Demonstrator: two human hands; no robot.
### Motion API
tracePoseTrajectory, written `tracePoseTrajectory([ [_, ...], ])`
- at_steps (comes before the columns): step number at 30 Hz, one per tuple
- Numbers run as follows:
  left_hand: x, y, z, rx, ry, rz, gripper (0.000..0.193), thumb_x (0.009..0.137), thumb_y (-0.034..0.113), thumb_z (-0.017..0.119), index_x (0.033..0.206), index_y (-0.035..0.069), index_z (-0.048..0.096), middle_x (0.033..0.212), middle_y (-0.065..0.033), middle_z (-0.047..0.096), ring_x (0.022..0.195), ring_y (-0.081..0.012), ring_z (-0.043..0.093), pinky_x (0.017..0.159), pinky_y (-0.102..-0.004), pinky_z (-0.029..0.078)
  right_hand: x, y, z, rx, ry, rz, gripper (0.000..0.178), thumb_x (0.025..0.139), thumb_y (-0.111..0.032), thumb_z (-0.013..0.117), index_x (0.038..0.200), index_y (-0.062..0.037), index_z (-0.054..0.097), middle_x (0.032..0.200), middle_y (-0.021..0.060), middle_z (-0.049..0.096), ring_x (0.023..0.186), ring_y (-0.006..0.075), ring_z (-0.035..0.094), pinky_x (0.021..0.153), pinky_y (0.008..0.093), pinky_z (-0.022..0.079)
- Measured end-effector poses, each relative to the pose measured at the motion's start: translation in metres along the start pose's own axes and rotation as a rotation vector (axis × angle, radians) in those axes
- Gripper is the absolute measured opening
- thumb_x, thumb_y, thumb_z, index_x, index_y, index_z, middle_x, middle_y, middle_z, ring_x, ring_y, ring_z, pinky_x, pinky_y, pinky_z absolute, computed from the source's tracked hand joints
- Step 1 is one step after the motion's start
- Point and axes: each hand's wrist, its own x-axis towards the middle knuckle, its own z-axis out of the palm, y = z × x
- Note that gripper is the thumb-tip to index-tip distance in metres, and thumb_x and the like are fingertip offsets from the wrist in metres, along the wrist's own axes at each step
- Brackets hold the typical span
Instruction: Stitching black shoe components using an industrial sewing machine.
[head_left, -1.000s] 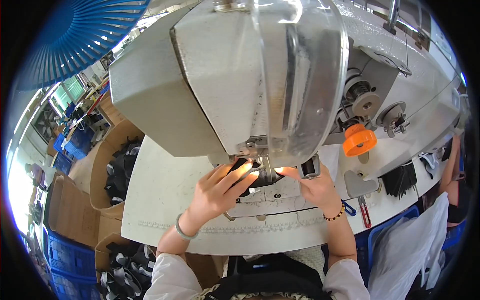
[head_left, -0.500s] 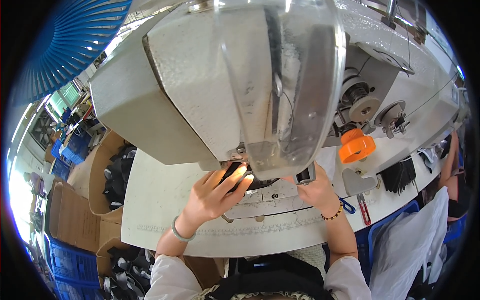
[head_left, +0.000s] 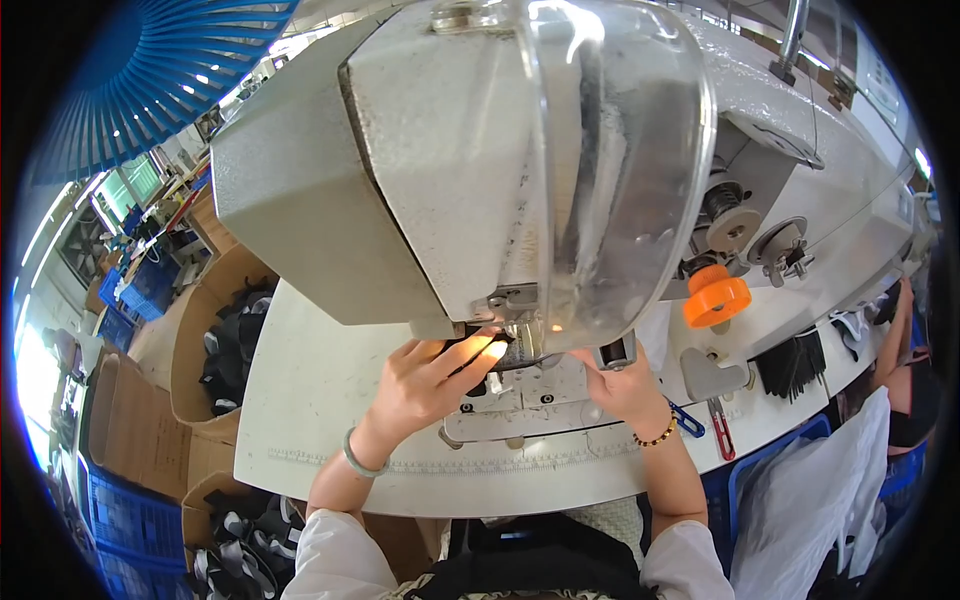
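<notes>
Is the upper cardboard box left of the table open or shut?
Open: dark pieces show inside the cardboard box, with no flap covering them.

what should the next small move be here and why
Perhaps ease the left hand's fingers slightly back: their tips are at the black piece, close beneath the sewing machine's head, while the right hand sits off to the right.
</notes>
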Motion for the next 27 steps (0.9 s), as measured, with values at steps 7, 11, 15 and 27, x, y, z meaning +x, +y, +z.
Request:
tracePoseTrajectory([
  [7, -0.009, -0.005, 0.012, -0.029, 0.077, 0.047, 0.030, 0.059, 0.004, 0.068, 0.088, 0.012, 0.066, 0.095, -0.0004, 0.065, 0.063, -0.0103, 0.055, 0.043, -0.0199, 0.039, -0.003, 0.001, -0.001, 0.088, 0.050, 0.071, 0.027, 0.062, 0.011, 0.057, 0.085, -0.0028, 0.060, 0.092, 0.0140, 0.055, 0.081, 0.0296, 0.055, 0.066, 0.0346, 0.045],
  [11, -0.010, -0.005, 0.014, -0.025, 0.095, 0.034, 0.029, 0.060, 0.005, 0.069, 0.087, 0.014, 0.067, 0.092, 0.0003, 0.065, 0.063, -0.0102, 0.055, 0.042, -0.0192, 0.038, -0.005, 0.003, -0.001, 0.100, 0.026, 0.082, 0.031, 0.061, 0.011, 0.057, 0.088, -0.0035, 0.062, 0.092, 0.0143, 0.057, 0.082, 0.0303, 0.057, 0.068, 0.0351, 0.046],
  [15, -0.010, -0.008, 0.018, -0.073, 0.125, 0.021, 0.028, 0.059, 0.005, 0.069, 0.086, 0.014, 0.067, 0.091, 0.0015, 0.065, 0.063, -0.0095, 0.056, 0.045, -0.0196, 0.040, -0.003, 0.003, 0.001, 0.094, 0.049, 0.065, 0.032, 0.061, 0.011, 0.057, 0.089, -0.0033, 0.063, 0.092, 0.0148, 0.057, 0.083, 0.0308, 0.057, 0.069, 0.0356, 0.046],
  [27, -0.010, -0.012, 0.022, -0.039, 0.096, -0.041, 0.039, 0.053, -0.003, 0.062, 0.087, 0.014, 0.069, 0.081, 0.0046, 0.064, 0.062, -0.0086, 0.057, 0.047, -0.0210, 0.043, 0.010, 0.002, 0.000, 0.200, 0.024, 0.181, 0.035, 0.061, 0.008, 0.054, 0.093, -0.0031, 0.063, 0.092, 0.0149, 0.058, 0.085, 0.0345, 0.054, 0.073, 0.0392, 0.045],
])
